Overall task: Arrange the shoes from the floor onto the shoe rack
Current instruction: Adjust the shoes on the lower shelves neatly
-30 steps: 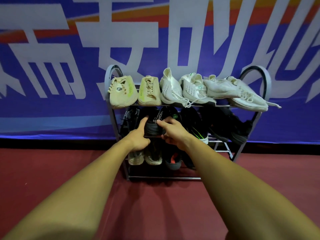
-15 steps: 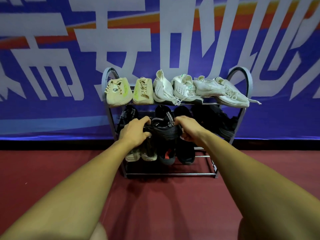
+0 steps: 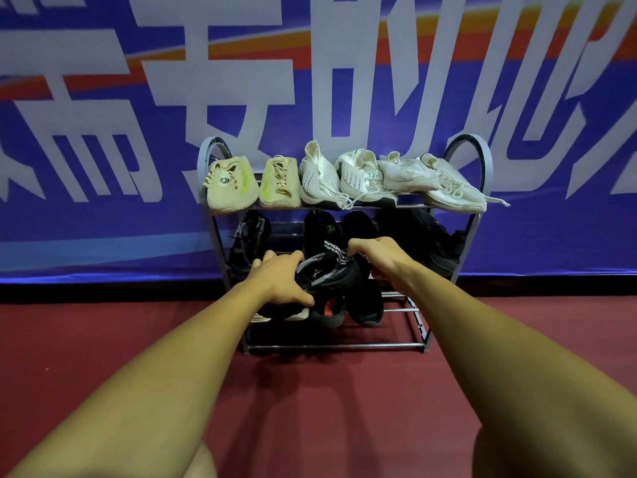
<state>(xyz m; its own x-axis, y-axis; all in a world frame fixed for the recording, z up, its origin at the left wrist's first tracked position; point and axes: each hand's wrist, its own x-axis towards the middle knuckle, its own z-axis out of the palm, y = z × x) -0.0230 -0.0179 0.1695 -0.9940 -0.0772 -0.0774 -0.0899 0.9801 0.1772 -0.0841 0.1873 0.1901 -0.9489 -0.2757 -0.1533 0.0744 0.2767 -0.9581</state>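
A blue fabric banner point(image 3: 103, 219) with huge white characters and an orange-red stripe fills the wall behind. Below it lies a dark red floor point(image 3: 327, 408). A grey metal shoe rack point(image 3: 484, 160) with arched side frames and three rod shelves stands on the floor against the banner. Its top shelf carries a pair of beige knit sneakers point(image 3: 232, 186) at the left and four white lace-up sneakers point(image 3: 362, 177) crowded to the right, the last one overhanging the end. Dark black shoes point(image 3: 431, 243) sit on the middle shelf, and more black shoes point(image 3: 365, 303), one with an orange lining, rest on the bottom shelf.

A black mesh sneaker with grey trim and a white-lettered strap point(image 3: 331, 270) is held crosswise in the air just in front of the rack, level with the gap between the middle and bottom shelves. The left hand point(image 3: 279, 282) grasps one end of it, fingers spread and wrapped around it. The right hand point(image 3: 379, 258) grips the other end, fingers curled over its edge.
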